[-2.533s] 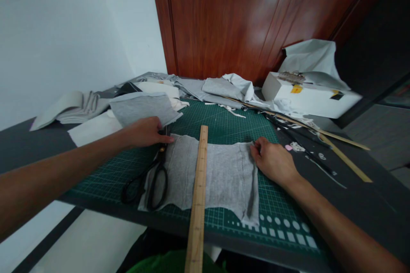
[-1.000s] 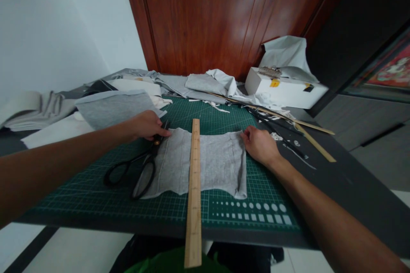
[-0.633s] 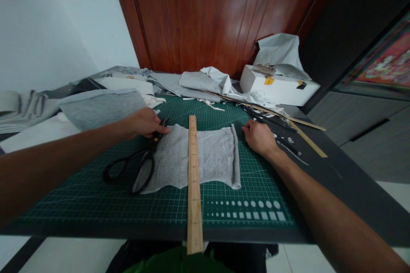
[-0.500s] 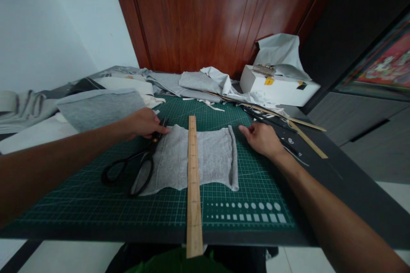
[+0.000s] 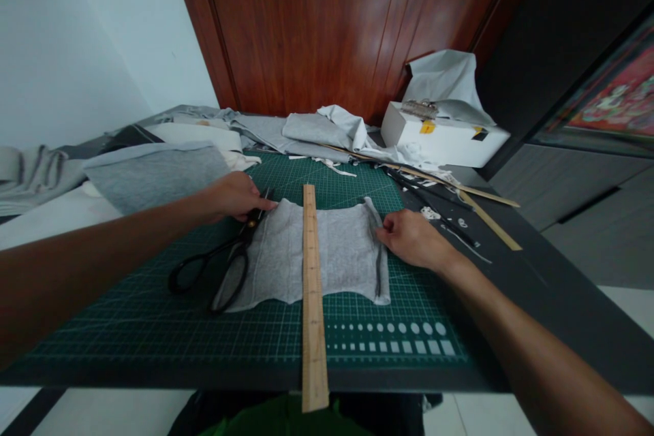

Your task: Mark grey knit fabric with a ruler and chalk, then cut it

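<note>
A piece of grey knit fabric [image 5: 343, 245] lies on the green cutting mat [image 5: 204, 340]. A wooden ruler [image 5: 313, 286] crosses it lengthwise, its near end reaching past the table edge. My left hand [image 5: 239, 196] is closed at the fabric's far left corner, its thumb and fingertips on the cloth. Black-handled scissors [image 5: 238, 266] rest partly on the left side of the fabric, blades pointing away beside that hand. My right hand [image 5: 409, 237] pinches the fabric's right edge, which shows a dark fold line.
Folded grey cloth [image 5: 158, 174] is piled on the left, with more fabric [image 5: 317, 131] along the back. A white box [image 5: 444, 139] stands at the back right. Wooden strips [image 5: 493, 221], dark tools [image 5: 449, 221] and scraps lie on the right.
My right hand has moved left and nearer onto the fabric's right edge, and the curled edge has spread outward. The ruler, scissors and left hand appear slightly further right.
</note>
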Demonstrator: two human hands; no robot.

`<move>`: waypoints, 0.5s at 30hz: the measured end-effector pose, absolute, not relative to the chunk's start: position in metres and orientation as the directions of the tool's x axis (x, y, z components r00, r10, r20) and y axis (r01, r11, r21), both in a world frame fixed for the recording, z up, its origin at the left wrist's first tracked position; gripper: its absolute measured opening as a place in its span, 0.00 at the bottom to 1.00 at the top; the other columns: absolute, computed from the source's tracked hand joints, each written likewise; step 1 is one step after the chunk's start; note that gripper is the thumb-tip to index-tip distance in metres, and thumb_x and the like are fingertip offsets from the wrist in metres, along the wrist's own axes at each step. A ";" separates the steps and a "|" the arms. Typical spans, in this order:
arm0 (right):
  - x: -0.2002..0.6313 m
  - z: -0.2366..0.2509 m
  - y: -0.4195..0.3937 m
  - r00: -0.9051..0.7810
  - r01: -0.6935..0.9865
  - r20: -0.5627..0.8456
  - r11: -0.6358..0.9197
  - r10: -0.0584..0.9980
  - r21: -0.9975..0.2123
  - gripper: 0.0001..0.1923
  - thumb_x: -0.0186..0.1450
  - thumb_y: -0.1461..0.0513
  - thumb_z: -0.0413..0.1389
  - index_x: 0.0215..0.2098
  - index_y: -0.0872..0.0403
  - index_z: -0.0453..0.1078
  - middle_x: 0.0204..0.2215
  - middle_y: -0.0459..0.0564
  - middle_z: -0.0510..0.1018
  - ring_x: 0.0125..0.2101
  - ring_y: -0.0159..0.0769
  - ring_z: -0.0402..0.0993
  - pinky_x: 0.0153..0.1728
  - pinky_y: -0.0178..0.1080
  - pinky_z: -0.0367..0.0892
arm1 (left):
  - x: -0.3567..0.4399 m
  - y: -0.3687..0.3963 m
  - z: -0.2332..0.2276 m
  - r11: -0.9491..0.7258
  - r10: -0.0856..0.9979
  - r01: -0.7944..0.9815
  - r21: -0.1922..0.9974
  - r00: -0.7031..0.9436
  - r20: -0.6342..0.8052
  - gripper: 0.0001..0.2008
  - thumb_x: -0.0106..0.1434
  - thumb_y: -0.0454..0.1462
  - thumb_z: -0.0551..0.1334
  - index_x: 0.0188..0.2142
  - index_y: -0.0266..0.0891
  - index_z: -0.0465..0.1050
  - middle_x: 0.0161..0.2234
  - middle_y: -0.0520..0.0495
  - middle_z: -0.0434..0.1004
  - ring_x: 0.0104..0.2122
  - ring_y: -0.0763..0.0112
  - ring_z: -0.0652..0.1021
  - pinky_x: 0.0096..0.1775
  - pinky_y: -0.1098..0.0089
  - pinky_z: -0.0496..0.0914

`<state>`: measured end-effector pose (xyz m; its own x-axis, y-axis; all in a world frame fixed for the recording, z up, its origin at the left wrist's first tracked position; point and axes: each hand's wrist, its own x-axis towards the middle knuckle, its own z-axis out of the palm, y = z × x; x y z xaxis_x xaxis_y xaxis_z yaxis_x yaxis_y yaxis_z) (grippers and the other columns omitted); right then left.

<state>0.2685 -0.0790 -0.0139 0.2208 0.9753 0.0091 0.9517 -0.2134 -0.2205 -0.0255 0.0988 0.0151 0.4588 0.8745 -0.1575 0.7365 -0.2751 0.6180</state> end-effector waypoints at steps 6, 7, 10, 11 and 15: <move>0.281 -0.015 -0.088 0.244 0.947 0.009 -0.237 0.970 -0.219 0.14 0.69 0.61 0.56 0.25 0.53 0.73 0.23 0.51 0.80 0.24 0.36 0.75 0.25 0.36 0.56 | -0.009 0.102 0.015 -0.201 0.902 0.800 0.566 0.376 -0.211 0.22 0.55 0.44 0.72 0.16 0.39 0.63 0.17 0.52 0.65 0.19 0.72 0.70 0.22 0.71 0.66; 0.283 -0.016 -0.089 0.247 0.946 0.011 -0.239 0.969 -0.220 0.14 0.69 0.60 0.56 0.25 0.53 0.73 0.22 0.51 0.80 0.24 0.36 0.74 0.25 0.36 0.56 | -0.006 0.102 0.015 -0.204 0.901 0.801 0.563 0.378 -0.211 0.22 0.55 0.45 0.71 0.15 0.39 0.63 0.16 0.52 0.64 0.19 0.72 0.69 0.22 0.71 0.66; 0.289 -0.016 -0.092 0.261 0.941 0.021 -0.250 0.965 -0.226 0.14 0.69 0.61 0.55 0.25 0.53 0.72 0.21 0.50 0.78 0.22 0.35 0.72 0.25 0.36 0.56 | 0.000 0.100 0.014 -0.216 0.893 0.803 0.555 0.392 -0.220 0.23 0.55 0.46 0.71 0.16 0.40 0.62 0.16 0.52 0.64 0.20 0.71 0.71 0.23 0.71 0.68; 0.291 -0.017 -0.093 0.267 0.940 0.026 -0.254 0.963 -0.228 0.13 0.68 0.61 0.55 0.25 0.53 0.72 0.21 0.50 0.78 0.22 0.35 0.72 0.25 0.36 0.55 | 0.001 0.099 0.013 -0.221 0.892 0.806 0.549 0.395 -0.221 0.22 0.55 0.46 0.70 0.16 0.40 0.62 0.17 0.52 0.64 0.20 0.70 0.71 0.23 0.71 0.69; 0.298 -0.020 -0.095 0.274 0.937 0.041 -0.257 0.961 -0.236 0.13 0.67 0.61 0.56 0.25 0.52 0.71 0.21 0.49 0.77 0.22 0.35 0.70 0.25 0.37 0.55 | 0.005 0.100 0.012 -0.264 0.889 0.828 0.494 0.407 -0.208 0.22 0.58 0.48 0.68 0.17 0.40 0.62 0.18 0.51 0.65 0.21 0.70 0.71 0.25 0.70 0.70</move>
<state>0.2978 -0.0946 -0.0204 0.2738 0.9609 0.0410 0.9371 -0.2570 -0.2361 0.0054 0.0999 0.0121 0.4073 0.8894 -0.2075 0.8283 -0.2640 0.4942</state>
